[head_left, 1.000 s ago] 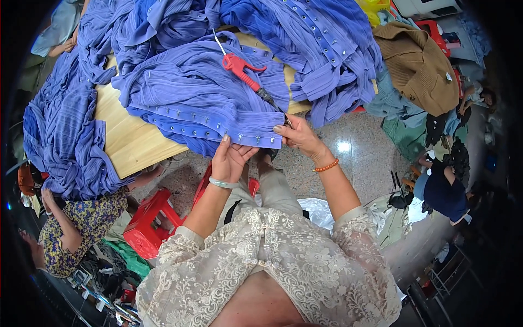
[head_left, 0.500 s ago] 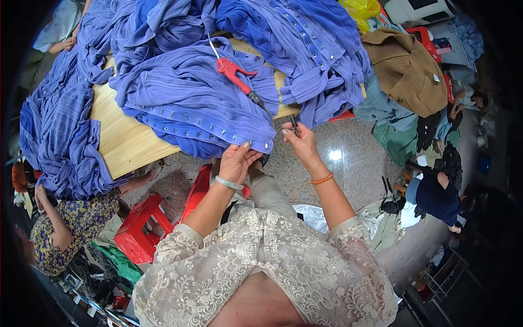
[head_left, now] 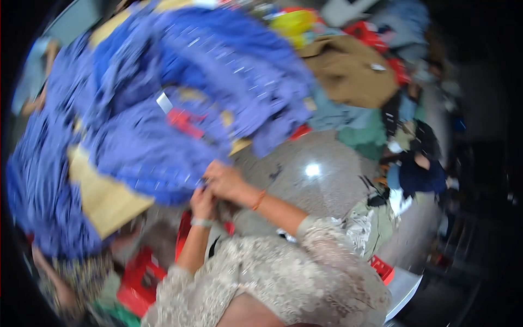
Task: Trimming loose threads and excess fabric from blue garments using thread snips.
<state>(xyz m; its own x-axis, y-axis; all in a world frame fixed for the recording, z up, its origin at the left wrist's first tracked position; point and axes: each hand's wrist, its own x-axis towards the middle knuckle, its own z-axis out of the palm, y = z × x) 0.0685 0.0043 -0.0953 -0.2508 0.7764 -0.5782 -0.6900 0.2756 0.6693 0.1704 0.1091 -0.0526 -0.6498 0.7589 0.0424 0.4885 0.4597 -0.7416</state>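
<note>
A blue-purple ribbed garment (head_left: 147, 141) with a row of snaps along its edge lies on the wooden table, its near corner at my hands. My left hand (head_left: 202, 204) is closed at that corner, pinching the cloth. Right against it, my right hand (head_left: 226, 181) has its fingers bent in around a small dark tool, apparently scissors, of which only a dark bit shows. Motion blur hides the fingertips. On the garment rests a red air blow gun (head_left: 185, 122), beyond my hands.
More blue-purple garments (head_left: 229, 60) cover the wooden table (head_left: 103, 191). A brown knit garment (head_left: 348, 71) lies at the far right, near a yellow bag (head_left: 294, 27). Below the table edge stands a red stool (head_left: 139, 280). Other people sit at left and right.
My right hand has moved left and come up against my left hand at the garment's corner. The view has shifted and turned, and is now blurred.
</note>
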